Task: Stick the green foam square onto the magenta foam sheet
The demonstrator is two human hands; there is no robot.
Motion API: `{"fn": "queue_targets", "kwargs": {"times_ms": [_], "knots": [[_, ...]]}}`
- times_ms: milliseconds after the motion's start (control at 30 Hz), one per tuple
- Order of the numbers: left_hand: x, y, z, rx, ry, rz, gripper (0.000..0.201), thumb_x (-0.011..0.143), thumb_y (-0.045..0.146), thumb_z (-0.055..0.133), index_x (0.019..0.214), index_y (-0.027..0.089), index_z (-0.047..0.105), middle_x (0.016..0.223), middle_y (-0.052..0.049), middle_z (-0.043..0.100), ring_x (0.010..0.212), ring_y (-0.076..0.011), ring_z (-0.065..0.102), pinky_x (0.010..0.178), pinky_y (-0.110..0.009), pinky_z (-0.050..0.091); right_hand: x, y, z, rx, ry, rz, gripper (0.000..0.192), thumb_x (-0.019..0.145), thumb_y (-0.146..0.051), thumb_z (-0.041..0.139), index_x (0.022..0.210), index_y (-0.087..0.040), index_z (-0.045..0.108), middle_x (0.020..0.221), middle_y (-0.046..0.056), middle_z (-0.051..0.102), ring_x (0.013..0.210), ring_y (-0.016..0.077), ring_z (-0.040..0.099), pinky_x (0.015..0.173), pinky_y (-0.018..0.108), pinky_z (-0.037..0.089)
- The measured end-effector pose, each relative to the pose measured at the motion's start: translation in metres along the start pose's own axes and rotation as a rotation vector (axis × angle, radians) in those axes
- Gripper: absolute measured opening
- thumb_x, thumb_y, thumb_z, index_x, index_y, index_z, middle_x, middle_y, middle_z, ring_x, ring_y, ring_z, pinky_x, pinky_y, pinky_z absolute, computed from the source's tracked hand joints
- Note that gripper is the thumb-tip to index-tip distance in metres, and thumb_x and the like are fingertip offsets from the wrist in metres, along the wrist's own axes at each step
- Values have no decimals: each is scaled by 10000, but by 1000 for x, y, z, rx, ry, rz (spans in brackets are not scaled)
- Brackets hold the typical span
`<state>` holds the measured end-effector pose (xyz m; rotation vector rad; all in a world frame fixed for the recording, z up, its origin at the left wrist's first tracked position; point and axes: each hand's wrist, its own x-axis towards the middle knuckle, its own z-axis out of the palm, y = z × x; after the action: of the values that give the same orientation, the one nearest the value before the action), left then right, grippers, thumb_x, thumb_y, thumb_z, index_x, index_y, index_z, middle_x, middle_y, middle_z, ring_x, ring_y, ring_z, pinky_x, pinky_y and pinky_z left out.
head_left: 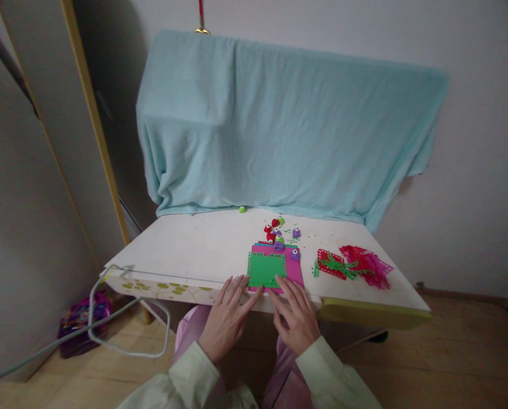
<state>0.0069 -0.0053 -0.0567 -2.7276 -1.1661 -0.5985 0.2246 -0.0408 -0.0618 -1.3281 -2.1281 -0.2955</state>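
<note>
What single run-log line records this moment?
left hand: open, fingertips at green paper square | right hand: open, touching pink paper sheet | small plastic punches behind

The green sheet (266, 270) at centre looks like matt paper; the table (186, 250) is smooth and painted; the blue cloth (279, 125) above is soft.

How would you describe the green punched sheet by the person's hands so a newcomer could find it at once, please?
Start at the white table below the draped pale blue cloth. At its near edge, by the fingertips of the left hand and right hand, lies the square green paper sheet on a pink sheet. Only it is flat green with punched borders.
</note>
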Motion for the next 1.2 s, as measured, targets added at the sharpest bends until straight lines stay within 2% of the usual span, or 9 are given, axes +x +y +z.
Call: {"fn": "queue_targets", "kwargs": {"times_ms": [200, 400, 633, 833, 967, 1200], "knots": [[7, 1, -3, 2, -43, 4, 828, 688, 50, 529, 1448, 277, 293, 1478, -97, 299, 1409, -299, 184, 1143, -552, 169, 13, -2, 3, 7, -34, -13, 530, 761, -104, 515, 1276, -225, 551, 1502, 49, 319, 1318, 303, 356, 1084, 552, 310], [15, -3, -3, -23, -29, 26, 798, 685, 22, 509, 1424, 261, 328, 1422, -110, 339, 1380, -285, 234, 1142, -542, 186, 13, 6, 9, 29, -95, 4, 571, 774, -130, 510, 1338, -212, 493, 1481, 62, 358, 1217, 286, 442, 1033, 508, 364], [16, -7, -2, -46, -36, 26, 781, 686, 43, 545, 1405, 289, 366, 1410, -102, 356, 1385, -292, 225, 1148, -547, 158, 15, 16, 15, 19, -104, -31, 571, 749, -112, 511, 1310, -219, 523, 1448, 41, 415, 1145, 275, 475, 990, 492, 394], [8, -23, -5, -26, -69, 40, 846, 627, 4, 540, 1408, 276, 362, 1448, -93, 351, 1399, -278, 206, 1149, -542, 146, 7, 34, 7, -1, -69, -22, 485, 780, -125, 500, 1251, -217, 573, 1410, 45, 468, 1111, 259, 513, 936, 460, 446], [2, -38, -9, -10, -74, 66, 801, 657, -16, 487, 1399, 270, 386, 1458, -57, 376, 1414, -239, 188, 1161, -512, 134, 2, 46, -1, -14, -20, -36, 428, 813, -149, 497, 1223, -219, 596, 1355, 65, 528, 1094, 242, 543, 917, 437, 471], [6, -54, -8, -72, -63, 243, 792, 645, 7, 425, 1404, 233, 379, 1488, -32, 357, 1421, -194, 186, 1159, -474, 184, -2, 50, -1, -10, 42, -42, 381, 839, -174, 510, 1204, -217, 610, 1238, 81, 617, 1098, 235, 563, 924, 434, 483]]}}
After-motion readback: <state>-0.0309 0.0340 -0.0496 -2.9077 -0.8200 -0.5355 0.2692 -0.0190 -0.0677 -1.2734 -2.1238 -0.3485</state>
